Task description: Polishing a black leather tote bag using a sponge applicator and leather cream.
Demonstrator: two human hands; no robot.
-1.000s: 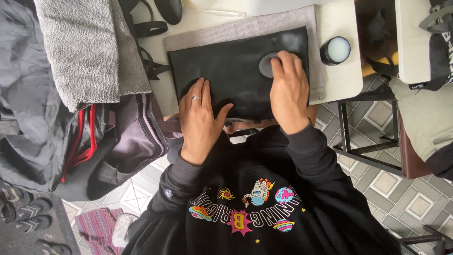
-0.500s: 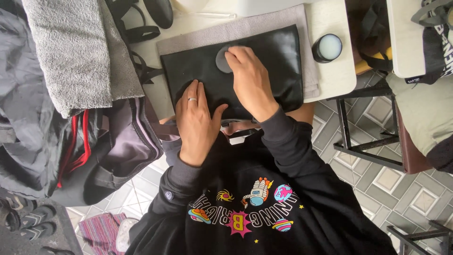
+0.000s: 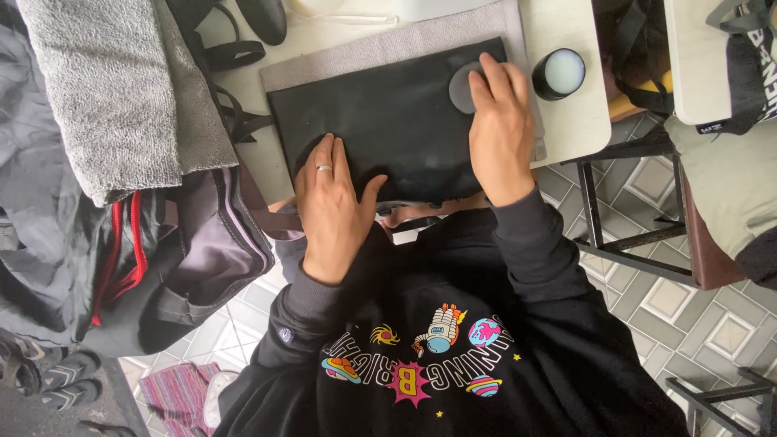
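We work at a pale bench (image 3: 566, 121), and the largest thing under our hands is a black leather piece (image 3: 388, 121) lying flat on a grey cloth (image 3: 380, 48) that shows as a strip beyond our fingertips. Off to the far left of our left fingers a grey towel (image 3: 105, 89) is draped over a dark bag (image 3: 194, 259), which hangs just beside our left wrist. Our left hand (image 3: 332, 210) lies palm down on the near edge of the leather, fingers spread flat and gripping nothing, simply pressing it in place. Our right hand (image 3: 502, 121) rests on the far right corner of the leather with its fingers curved over a small grey round pad (image 3: 463, 87), held against the surface from above; how firmly it is grasped we cannot tell. Just to the right of those fingers stands a small round tin (image 3: 558, 73), open, with pale contents. The leather shows a soft sheen throughout, so we judge the rubbing well along, with the pad now at the last corner.
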